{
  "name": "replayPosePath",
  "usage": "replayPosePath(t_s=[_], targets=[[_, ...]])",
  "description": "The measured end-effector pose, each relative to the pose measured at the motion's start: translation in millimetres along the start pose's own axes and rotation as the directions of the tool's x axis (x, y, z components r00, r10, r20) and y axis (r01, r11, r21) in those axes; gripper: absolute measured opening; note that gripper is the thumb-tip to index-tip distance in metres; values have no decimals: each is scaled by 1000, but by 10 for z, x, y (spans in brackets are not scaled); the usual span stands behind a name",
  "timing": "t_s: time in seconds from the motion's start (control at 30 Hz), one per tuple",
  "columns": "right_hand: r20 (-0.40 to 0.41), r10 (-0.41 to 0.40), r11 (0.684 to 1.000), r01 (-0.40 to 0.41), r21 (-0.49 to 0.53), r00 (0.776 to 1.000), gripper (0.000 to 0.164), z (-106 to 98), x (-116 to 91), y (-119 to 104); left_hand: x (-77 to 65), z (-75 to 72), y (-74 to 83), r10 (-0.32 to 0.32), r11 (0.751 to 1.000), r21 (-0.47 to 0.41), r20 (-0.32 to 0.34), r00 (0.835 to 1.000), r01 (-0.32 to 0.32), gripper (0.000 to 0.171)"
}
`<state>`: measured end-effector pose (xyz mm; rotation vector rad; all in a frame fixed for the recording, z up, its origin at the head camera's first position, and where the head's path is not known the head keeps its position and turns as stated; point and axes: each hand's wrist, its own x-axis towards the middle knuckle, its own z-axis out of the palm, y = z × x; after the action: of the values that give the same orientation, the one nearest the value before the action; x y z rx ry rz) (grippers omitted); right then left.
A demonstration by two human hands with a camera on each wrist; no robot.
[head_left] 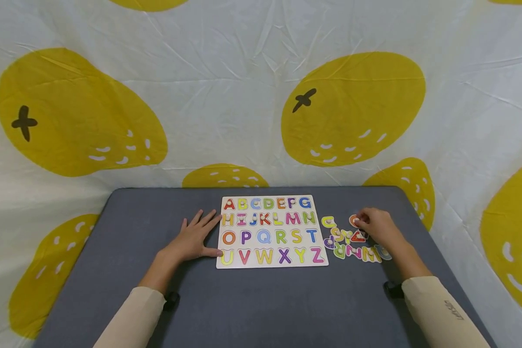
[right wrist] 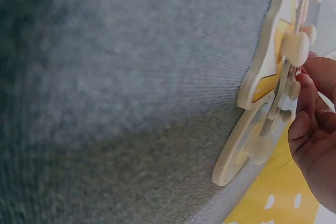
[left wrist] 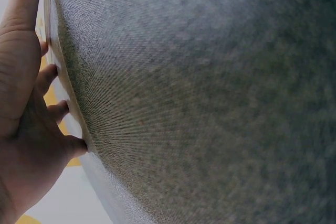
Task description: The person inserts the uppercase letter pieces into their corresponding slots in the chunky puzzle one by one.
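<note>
A white alphabet puzzle board lies on the table. My left hand rests flat at its left edge with the fingers spread, the thumb by the U and the fingertips by the H; the left wrist view shows those fingertips along the board's edge. To the right of the board, my right hand pinches a round red letter piece between thumb and fingers. Just below it lies a red triangular letter piece. In the right wrist view the curled fingers stand behind a yellow letter piece with a round knob.
Several loose letter pieces overlap in a pile right of the board, with a yellow piece nearest its edge. Knobbed letters fill the board's upper two rows. Behind the grey table hangs a white curtain with yellow fruit prints.
</note>
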<state>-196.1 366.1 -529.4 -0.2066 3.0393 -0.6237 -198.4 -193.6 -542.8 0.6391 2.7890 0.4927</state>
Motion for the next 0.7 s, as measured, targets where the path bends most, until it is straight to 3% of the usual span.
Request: replayPosePath(t_s=[0.27, 0.7], targets=[[-25, -57, 998, 57, -2, 998, 17, -31, 11, -255, -8, 5, -2, -1, 1000, -5, -1, 1000, 1, 116], [-47, -203, 978, 205, 35, 978, 10, 165, 135, -1072, -9, -15, -2, 10, 1000, -12, -4, 1000, -10, 116]])
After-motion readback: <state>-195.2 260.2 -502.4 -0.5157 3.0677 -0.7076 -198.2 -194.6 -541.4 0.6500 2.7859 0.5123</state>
